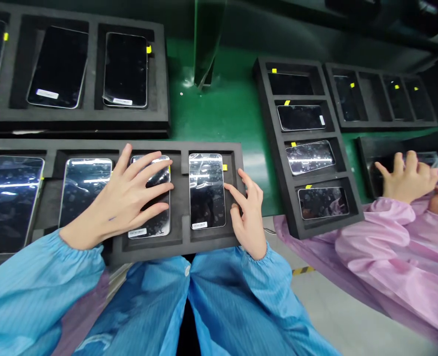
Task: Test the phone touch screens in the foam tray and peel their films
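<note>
Black-glass smartphone [154,223] in third slot of black foam tray [211,243]; left hand [124,198] open flat over it, fingers spread on screen, no grip. Right hand [247,215] half-curled, holding nothing, fingertips at edge of glossy film-covered smartphone [207,190]. Risk: fingertip drag scratches glass, lifts film; uneven pressure tips phone in slot.

We see a green workbench top [219,99] with pale glare along its surface. A dark green upright panel [206,39] stands on it, with dark equipment housing [371,20] beyond. Below the bench lies a grey floor [337,306] bearing yellow-and-black hazard tape [302,270].
</note>
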`<state>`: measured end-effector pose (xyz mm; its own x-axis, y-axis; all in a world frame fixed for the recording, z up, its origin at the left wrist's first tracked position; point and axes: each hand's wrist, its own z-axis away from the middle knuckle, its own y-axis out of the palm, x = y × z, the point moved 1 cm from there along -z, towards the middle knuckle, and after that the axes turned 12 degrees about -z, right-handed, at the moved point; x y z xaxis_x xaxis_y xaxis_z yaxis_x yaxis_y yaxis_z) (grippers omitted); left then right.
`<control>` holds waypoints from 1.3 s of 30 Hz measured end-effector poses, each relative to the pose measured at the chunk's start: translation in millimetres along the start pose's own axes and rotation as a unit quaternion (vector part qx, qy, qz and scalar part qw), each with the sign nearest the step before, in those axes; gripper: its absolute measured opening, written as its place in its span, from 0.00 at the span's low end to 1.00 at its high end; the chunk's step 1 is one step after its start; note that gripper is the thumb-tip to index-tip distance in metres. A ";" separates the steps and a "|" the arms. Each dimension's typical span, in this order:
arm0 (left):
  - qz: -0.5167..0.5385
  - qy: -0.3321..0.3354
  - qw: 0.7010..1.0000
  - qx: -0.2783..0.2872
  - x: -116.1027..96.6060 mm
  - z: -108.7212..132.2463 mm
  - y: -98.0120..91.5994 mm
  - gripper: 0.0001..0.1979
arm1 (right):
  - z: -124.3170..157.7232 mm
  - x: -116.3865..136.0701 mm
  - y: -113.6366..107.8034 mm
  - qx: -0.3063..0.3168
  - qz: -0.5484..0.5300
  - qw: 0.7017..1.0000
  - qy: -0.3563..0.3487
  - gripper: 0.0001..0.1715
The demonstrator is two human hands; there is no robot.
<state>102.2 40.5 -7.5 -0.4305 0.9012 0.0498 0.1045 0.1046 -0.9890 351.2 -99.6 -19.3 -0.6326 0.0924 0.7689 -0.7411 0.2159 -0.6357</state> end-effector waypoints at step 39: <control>-0.016 -0.067 0.995 0.069 -22.7 8.6 -11.1 0.20 | 0.7 -2.5 2.3 -0.004 -0.004 1.000 -0.028 0.36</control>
<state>103.1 15.3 1.2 -0.5490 0.8327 0.0718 -0.0318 0.0651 -0.9974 350.9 -100.0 -22.7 -0.6388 0.0367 0.7685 -0.7441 0.2246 -0.6292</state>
